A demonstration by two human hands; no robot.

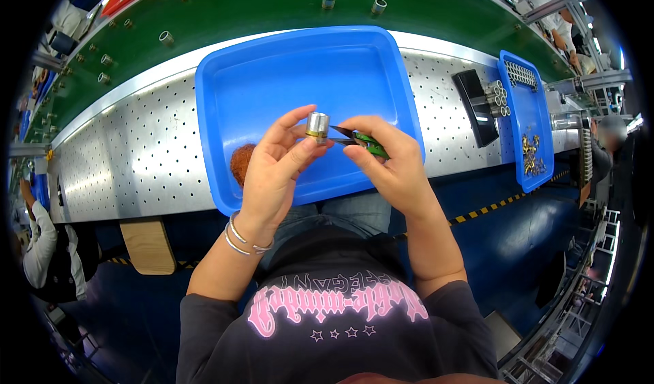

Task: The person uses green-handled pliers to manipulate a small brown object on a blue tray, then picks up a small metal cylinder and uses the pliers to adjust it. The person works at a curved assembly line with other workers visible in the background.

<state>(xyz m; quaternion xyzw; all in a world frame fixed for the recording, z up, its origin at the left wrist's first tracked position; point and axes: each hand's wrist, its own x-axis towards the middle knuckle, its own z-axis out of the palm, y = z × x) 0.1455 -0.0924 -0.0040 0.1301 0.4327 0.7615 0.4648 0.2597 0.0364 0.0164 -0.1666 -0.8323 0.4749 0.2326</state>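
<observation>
Left hand (272, 173) pinches metal cylinder (317, 126)

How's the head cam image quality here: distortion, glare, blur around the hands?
Head view: strong fisheye, the perforated metal table and green conveyor bow toward the black rim; soft glare on the blue tray; left hand, right hand and the small metal cylinder are sharp; a face at the right edge is blurred.

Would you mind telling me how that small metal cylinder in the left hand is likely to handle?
The cylinder looks like shiny metal, so it is probably rigid, fairly heavy for its size and a bit slippery. Being round, it would likely roll if laid sideways in the tray. The left hand pinches it with fingertips.
</observation>
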